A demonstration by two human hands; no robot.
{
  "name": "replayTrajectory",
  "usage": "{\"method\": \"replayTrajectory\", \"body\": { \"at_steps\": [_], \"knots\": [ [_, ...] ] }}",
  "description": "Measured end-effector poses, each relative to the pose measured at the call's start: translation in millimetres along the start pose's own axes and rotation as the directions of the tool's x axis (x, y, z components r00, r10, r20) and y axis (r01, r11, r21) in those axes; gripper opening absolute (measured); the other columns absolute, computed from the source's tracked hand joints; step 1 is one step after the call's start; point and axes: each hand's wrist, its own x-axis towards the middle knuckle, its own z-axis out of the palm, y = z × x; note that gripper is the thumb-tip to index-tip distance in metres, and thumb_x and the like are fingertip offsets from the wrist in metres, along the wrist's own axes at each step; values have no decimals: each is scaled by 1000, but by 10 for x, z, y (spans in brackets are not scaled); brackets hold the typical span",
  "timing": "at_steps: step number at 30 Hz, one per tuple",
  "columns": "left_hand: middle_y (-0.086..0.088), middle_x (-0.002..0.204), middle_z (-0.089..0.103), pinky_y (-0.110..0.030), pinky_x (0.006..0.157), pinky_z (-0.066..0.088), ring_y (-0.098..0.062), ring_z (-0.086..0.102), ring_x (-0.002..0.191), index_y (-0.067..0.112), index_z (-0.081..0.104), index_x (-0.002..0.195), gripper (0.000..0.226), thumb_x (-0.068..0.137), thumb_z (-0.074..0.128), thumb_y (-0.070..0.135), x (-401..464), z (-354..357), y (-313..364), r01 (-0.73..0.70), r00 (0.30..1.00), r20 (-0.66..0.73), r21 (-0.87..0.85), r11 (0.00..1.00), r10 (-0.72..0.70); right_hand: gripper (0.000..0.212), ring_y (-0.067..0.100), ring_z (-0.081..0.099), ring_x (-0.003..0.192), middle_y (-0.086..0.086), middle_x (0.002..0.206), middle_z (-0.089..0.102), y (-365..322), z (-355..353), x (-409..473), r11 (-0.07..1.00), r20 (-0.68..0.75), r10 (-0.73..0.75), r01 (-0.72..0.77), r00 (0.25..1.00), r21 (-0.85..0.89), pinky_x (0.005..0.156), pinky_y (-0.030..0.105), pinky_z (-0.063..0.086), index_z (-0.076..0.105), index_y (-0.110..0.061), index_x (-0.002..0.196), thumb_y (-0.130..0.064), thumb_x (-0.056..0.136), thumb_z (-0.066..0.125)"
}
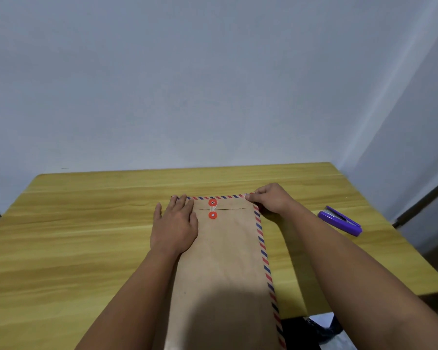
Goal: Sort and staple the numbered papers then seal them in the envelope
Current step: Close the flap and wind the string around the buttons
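Note:
A brown envelope point(225, 261) with a red-and-blue striped border lies lengthwise on the wooden table point(86, 236). Its flap is folded down, and white string runs between two red discs point(212, 209) near the far end. My left hand point(173, 227) rests flat, palm down, on the envelope's left side beside the discs. My right hand point(269, 199) pinches the envelope's far right corner with curled fingers. No numbered papers are in sight.
A purple stapler point(340, 220) lies on the table to the right of the envelope, near the right edge. A plain wall stands behind the table. The floor shows past the table's near right corner.

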Motion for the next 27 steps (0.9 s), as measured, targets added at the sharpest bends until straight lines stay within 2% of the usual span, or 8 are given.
{"method": "replayTrajectory", "body": {
  "at_steps": [5, 10, 13, 15, 19, 23, 25, 27],
  "knots": [
    [2, 171, 16, -53, 126, 3, -19, 5, 158, 25, 27, 160, 60, 104, 23, 44, 10, -3, 8, 52, 998, 42, 59, 997, -55, 38, 19, 66, 70, 15, 74, 75, 26, -6, -80, 997, 30, 57, -58, 998, 56, 72, 29, 50, 75, 0, 75, -31, 97, 72],
    [-1, 172, 8, -59, 125, -1, -24, -2, 159, 26, 18, 162, 63, 103, 18, 48, 36, -15, 24, 87, 989, 115, 91, 992, -98, 26, 15, 67, 67, 8, 77, 76, -45, -113, -299, 988, 240, 123, -95, 963, -124, 74, 27, 51, 69, -10, 72, -26, 83, 87],
    [-5, 172, 6, -69, 119, -5, -33, -8, 158, 26, 14, 162, 66, 102, 17, 53, -49, -84, 84, 143, 981, 111, 146, 979, -159, 24, 17, 70, 67, 14, 84, 79, -25, -124, -465, 973, 244, 178, -134, 953, -186, 74, 30, 55, 65, -11, 80, -25, 87, 83],
    [-5, 172, 9, -71, 118, -9, -34, -9, 157, 26, 16, 161, 71, 100, 19, 61, -180, -172, 235, 129, 986, 84, 140, 982, -142, 20, 19, 68, 59, 15, 77, 74, -39, -126, -589, 979, 174, 183, -164, 968, -120, 61, 27, 56, 64, -7, 84, -17, 91, 79],
    [-2, 169, 21, -58, 125, 7, -25, 11, 158, 28, 24, 160, 88, 90, 27, 80, -415, -408, 779, 73, 991, 125, -179, 981, -51, 35, 18, 53, 48, 13, 67, 60, -228, -167, -799, 988, -1, 90, -89, 996, -122, 41, 24, 33, 51, -12, 61, -7, 89, 71],
    [-1, 166, 29, -40, 120, 32, -22, 35, 150, 20, 21, 162, 118, 72, 57, 87, -478, -759, 1276, 148, 941, 335, -542, 827, 51, 25, 31, 70, 56, 12, 53, 60, -656, -277, -997, 998, -127, 61, -62, 990, -9, 43, 23, 29, 52, -12, 52, -4, 73, 63],
    [7, 161, 37, -39, 118, 37, -19, 44, 144, 26, 24, 161, 117, 67, 71, 78, -503, -946, 1445, 161, 934, 348, -603, 781, 77, 18, 36, 78, 68, 12, 53, 61, -931, -328, -1127, 1000, -130, 4, -1, 992, 21, 43, 22, 27, 50, -13, 56, -4, 71, 56],
    [5, 146, 57, -39, 108, 47, -21, 58, 127, 31, 33, 153, 85, 78, 72, 45, -519, -1132, 1550, 93, 961, 263, -608, 788, 90, 10, 37, 79, 73, 15, 60, 65, -1174, -388, -1268, 996, -127, -74, 79, 989, 39, 43, 23, 27, 53, -10, 62, -10, 71, 55]
  ]
}}
